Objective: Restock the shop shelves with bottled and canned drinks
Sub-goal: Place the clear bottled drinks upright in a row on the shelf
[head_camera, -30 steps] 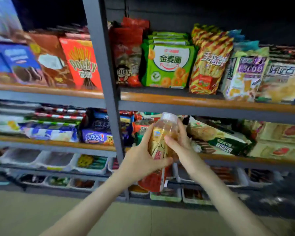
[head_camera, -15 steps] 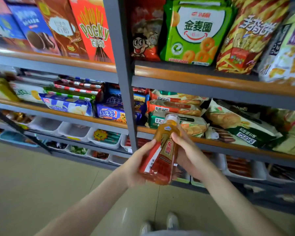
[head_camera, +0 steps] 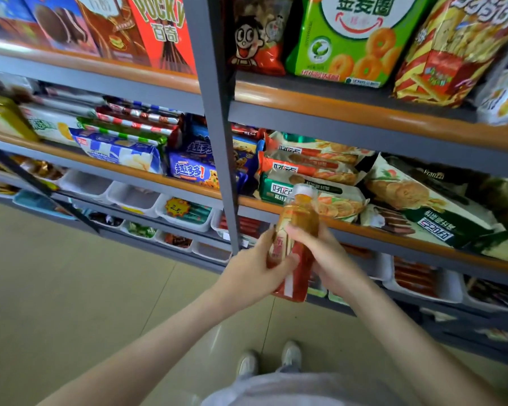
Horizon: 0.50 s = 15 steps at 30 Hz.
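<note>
The left hand (head_camera: 255, 271) and the right hand (head_camera: 327, 259) both grasp one drink bottle (head_camera: 302, 216). The left has its thumb across the red label, and the right has its fingers curled around the middle. The bottle is held in the air, a little tilted, with its white cap toward the edge of the middle shelf (head_camera: 399, 240), just right of the gray post (head_camera: 220, 142). It looks full, so it probably has some weight. The plastic wall should give slightly and the label film may be slippery. A hold around the body seems safer than one at the cap. Behind the bottle lie biscuit packs (head_camera: 329, 200).
</note>
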{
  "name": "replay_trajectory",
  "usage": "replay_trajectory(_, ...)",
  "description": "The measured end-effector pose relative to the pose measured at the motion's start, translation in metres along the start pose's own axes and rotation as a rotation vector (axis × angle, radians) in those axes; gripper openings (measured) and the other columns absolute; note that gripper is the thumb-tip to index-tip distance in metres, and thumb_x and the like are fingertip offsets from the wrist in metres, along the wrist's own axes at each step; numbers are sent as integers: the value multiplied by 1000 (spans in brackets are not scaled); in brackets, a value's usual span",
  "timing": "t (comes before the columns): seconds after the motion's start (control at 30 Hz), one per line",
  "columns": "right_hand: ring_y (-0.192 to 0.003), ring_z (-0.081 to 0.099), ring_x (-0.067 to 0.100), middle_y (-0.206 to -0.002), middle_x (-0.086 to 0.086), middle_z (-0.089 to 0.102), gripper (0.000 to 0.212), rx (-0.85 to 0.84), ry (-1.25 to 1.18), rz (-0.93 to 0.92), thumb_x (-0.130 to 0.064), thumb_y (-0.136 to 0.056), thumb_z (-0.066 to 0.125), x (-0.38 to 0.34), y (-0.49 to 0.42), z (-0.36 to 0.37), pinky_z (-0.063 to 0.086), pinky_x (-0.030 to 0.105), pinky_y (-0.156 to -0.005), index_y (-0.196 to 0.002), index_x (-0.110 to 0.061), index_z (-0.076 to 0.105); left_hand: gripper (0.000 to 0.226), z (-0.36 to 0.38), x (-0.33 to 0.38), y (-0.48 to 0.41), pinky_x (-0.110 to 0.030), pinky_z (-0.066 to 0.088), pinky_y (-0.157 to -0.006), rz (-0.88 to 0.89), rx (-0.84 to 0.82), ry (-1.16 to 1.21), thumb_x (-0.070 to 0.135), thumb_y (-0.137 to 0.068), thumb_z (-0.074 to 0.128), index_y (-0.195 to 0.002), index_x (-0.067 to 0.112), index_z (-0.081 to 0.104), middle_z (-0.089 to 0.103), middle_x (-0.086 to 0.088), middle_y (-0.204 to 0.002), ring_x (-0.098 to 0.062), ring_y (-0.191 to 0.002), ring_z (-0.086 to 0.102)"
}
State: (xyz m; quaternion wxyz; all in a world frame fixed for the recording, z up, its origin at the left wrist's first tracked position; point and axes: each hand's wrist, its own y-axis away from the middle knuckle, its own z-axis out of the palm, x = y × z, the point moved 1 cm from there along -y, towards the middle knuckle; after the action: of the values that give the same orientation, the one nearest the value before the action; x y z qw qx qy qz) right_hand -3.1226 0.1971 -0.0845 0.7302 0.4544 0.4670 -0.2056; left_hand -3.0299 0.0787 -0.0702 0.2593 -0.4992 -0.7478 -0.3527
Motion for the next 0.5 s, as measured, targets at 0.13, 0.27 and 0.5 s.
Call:
replay_trajectory(0.13, -108, 67, 29, -119, 9, 68, 66, -106, -203, 48, -43, -79, 69, -1, 2, -7, 49, 52, -95, -137, -26, 44, 52, -15, -7, -5, -42, 55, -91, -164, -157, 634, 51, -78, 69, -121, 28, 52, 69, -1, -105, -16, -94, 70)
replay_trajectory(0.27, -108, 66, 31, -120, 13, 67, 65, -188, -179, 57, -40, -80, 67, -3, 3, 0, 49, 52, -96, -138, -25, 42, 65, -19, -11, -9, -33, 57, -83, -274, -442, 841, 38, -68, 78, -123, 20, 48, 71, -5, -108, -18, -95, 70)
replay_trajectory(0.5, -113, 63, 14, -123, -6, 65, 75, -208, 241, -127, -42, -71, 72, -18, 3, -6, 43, 45, -105, -139, -35, 39, 52, -25, -17, -11, -29, 57, -85, -107, -291, 410, 36, -80, 76, -122, 25, 48, 68, 6, -108, -10, -94, 69)
